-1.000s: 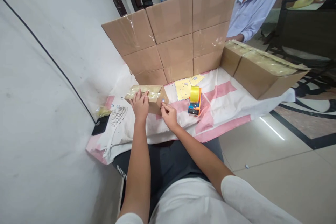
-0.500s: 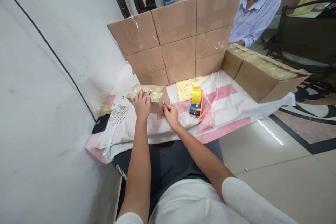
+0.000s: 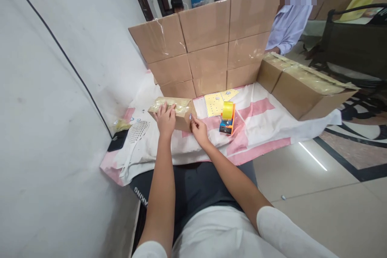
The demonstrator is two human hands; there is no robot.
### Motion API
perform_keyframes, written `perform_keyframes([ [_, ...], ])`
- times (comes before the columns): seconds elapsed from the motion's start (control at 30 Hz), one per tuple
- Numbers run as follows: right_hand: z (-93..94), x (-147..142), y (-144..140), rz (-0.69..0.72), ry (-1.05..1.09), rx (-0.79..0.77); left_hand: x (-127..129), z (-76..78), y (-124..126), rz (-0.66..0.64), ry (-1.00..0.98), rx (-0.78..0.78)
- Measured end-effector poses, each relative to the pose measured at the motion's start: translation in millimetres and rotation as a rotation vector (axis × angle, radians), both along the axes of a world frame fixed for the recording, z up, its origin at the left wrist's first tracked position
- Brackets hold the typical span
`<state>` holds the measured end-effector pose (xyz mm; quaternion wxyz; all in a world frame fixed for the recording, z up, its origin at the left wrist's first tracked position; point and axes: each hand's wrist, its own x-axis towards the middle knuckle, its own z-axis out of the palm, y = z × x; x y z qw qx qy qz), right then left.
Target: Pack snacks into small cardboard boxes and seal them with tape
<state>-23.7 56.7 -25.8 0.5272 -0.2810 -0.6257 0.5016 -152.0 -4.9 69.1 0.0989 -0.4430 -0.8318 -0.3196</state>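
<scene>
A small cardboard box [image 3: 181,109] with clear tape across its top lies on a pink and white cloth [image 3: 256,127]. My left hand [image 3: 165,119] rests flat on the box's top and near side, holding it down. My right hand [image 3: 198,129] touches the box's right end with its fingertips, which press a small sticker there. An orange tape dispenser with a yellow roll [image 3: 227,117] stands just right of my right hand. A yellow sticker sheet [image 3: 215,103] lies behind it.
A wall of stacked cardboard boxes [image 3: 205,44] stands at the back. A long taped box [image 3: 305,86] lies at the right, with another person in a light shirt [image 3: 287,24] behind it. A white slotted scoop [image 3: 134,137] lies at the left by the wall.
My hands stay on the small box. The right hand's fingertips have shifted slightly along the box's right end. The view has drifted a little.
</scene>
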Motion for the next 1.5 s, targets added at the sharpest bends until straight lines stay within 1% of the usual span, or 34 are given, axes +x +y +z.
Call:
perform_keyframes([
  [0.07,0.9,0.7,-2.5,-0.058,0.004,-0.002,0.6,0.2,-0.1,0.005,0.004,0.008],
  [0.1,1.3,1.1,-3.6,-0.059,0.009,-0.014,0.8,0.1,-0.3,0.006,0.007,0.010],
  [0.23,1.8,2.5,-5.7,0.028,0.011,-0.025,0.3,-0.9,-1.0,0.007,0.019,0.006],
  [0.4,1.8,4.8,-8.7,-0.055,-0.009,0.022,0.2,-1.5,-1.3,0.008,0.022,0.011],
  [0.53,3.3,4.1,-11.3,0.009,0.022,-0.019,0.2,-1.7,-1.9,0.010,0.016,0.008],
  [0.6,3.8,3.5,-11.1,0.013,0.040,-0.048,-0.2,-1.9,-1.7,0.008,0.013,0.009],
  [0.67,3.5,3.1,-10.1,0.011,0.070,-0.053,-0.7,-2.1,-1.3,0.007,0.006,0.010],
  [0.73,2.1,2.9,-8.5,0.045,0.087,-0.047,-1.5,-2.6,-0.6,0.002,-0.003,0.017],
  [0.83,-0.3,3.8,-4.7,0.085,0.039,-0.021,-3.1,-4.1,0.8,-0.016,-0.013,0.036],
  [0.93,0.8,6.7,1.4,0.029,-0.042,0.028,-5.9,-7.9,0.3,-0.028,-0.018,0.077],
  [1.03,8.0,12.1,9.8,0.015,-0.170,0.163,-11.4,-16.1,-7.3,-0.059,-0.017,0.164],
  [1.1,15.0,16.4,15.1,0.095,-0.294,0.264,-17.3,-24.1,-16.4,-0.093,-0.009,0.247],
  [1.2,24.2,19.5,18.3,0.302,-0.427,0.386,-27.0,-36.6,-30.5,-0.159,-0.003,0.372],
  [1.23,26.3,18.9,17.6,0.337,-0.442,0.421,-29.3,-40.2,-34.0,-0.174,-0.004,0.408],
  [1.3,29.6,15.3,14.4,0.321,-0.443,0.468,-30.4,-46.5,-37.9,-0.190,-0.022,0.473],
  [1.37,32.2,11.0,10.2,0.262,-0.437,0.460,-25.6,-53.0,-38.3,-0.185,-0.089,0.550],
  [1.4,33.5,9.8,8.5,0.246,-0.439,0.431,-21.2,-57.0,-37.7,-0.164,-0.143,0.608],
  [1.43,34.7,9.8,7.1,0.241,-0.441,0.377,-15.8,-61.5,-36.9,-0.127,-0.205,0.675],
  [1.5,36.7,14.4,5.7,0.232,-0.423,0.214,-5.2,-72.1,-35.8,-0.003,-0.337,0.801],
])
